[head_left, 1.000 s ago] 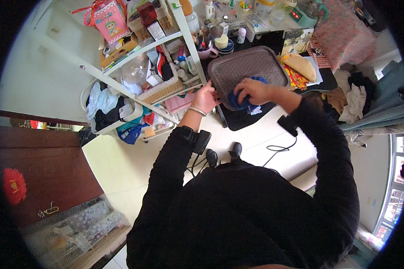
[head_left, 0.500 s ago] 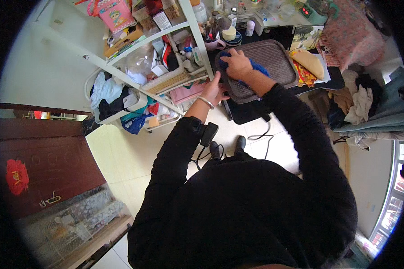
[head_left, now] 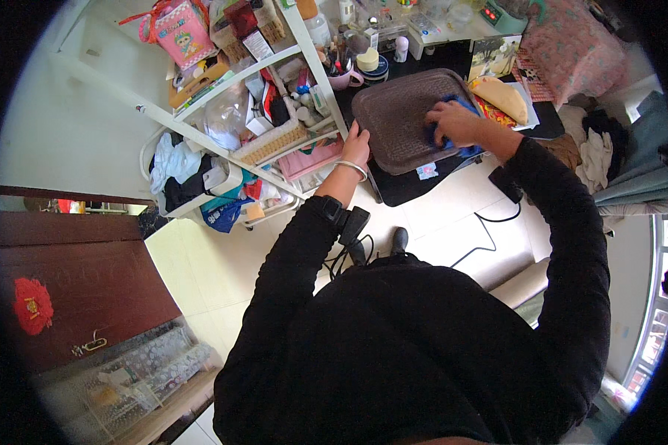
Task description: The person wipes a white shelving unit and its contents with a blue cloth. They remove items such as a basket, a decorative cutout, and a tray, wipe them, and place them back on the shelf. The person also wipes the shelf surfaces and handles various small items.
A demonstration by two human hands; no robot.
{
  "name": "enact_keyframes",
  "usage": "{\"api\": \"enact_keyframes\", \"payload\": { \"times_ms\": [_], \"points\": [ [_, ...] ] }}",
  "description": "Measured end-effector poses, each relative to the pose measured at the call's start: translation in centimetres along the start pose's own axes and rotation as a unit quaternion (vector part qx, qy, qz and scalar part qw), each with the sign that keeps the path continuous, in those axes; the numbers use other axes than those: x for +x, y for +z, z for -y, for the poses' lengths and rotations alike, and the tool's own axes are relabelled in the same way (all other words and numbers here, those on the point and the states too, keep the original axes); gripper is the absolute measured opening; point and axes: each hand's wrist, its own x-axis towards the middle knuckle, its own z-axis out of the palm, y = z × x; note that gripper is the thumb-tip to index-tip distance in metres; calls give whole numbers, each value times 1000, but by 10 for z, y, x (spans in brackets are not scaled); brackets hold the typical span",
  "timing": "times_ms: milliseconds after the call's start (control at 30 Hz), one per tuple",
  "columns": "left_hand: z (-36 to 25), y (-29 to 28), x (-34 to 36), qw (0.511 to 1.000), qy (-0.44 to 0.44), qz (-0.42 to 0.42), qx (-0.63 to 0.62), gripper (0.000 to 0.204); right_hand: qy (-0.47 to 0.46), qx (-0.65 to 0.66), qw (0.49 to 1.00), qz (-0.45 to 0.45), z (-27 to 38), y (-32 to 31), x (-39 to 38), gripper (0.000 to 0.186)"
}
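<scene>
A dark brown rectangular tray (head_left: 397, 111) with rounded corners is held tilted over the black desk. My left hand (head_left: 355, 148) grips its left edge, the thumb along the rim and the other fingers mostly hidden. On the tray's right part, my right hand (head_left: 456, 124) presses a bunched blue cloth (head_left: 467, 152) against the surface, fingers bent over it. Just below the tray's lower edge, a small pale printed piece (head_left: 427, 171) shows on the black desk (head_left: 408, 191).
A white shelf rack (head_left: 315, 67) crowded with baskets and boxes stands at the left. Behind the tray are a pink mug (head_left: 345, 79), jars and a white roll-on bottle (head_left: 401, 49). A tan semicircular pouch (head_left: 501, 100) lies at the right. Black cables (head_left: 490, 237) hang above the floor.
My right hand has slid the blue cloth from the tray's upper left to its right side. My left hand still holds the left edge, and the small printed piece has come into sight.
</scene>
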Motion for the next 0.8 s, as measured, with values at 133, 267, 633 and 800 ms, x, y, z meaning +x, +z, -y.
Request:
{"api": "enact_keyframes", "payload": {
  "times_ms": [133, 267, 633, 800],
  "points": [
    [-9, 4, -15, 998, -43, 35, -14, 56, 107, 203, 943, -241, -9, -18, 4, 33],
    [-7, 5, -33, 994, 9, 103, 19, 58, -20, 212, 928, -307, 56, -11, 78, 48],
    [26, -13, -21, 988, 83, 101, 80, 48, 378, 100, 868, -305, 57, -10, 172, 33],
    [-7, -38, 8, 967, -79, -65, -233, 50, 170, 149, 937, -268, 96, 12, 122, 43]
  ]
}}
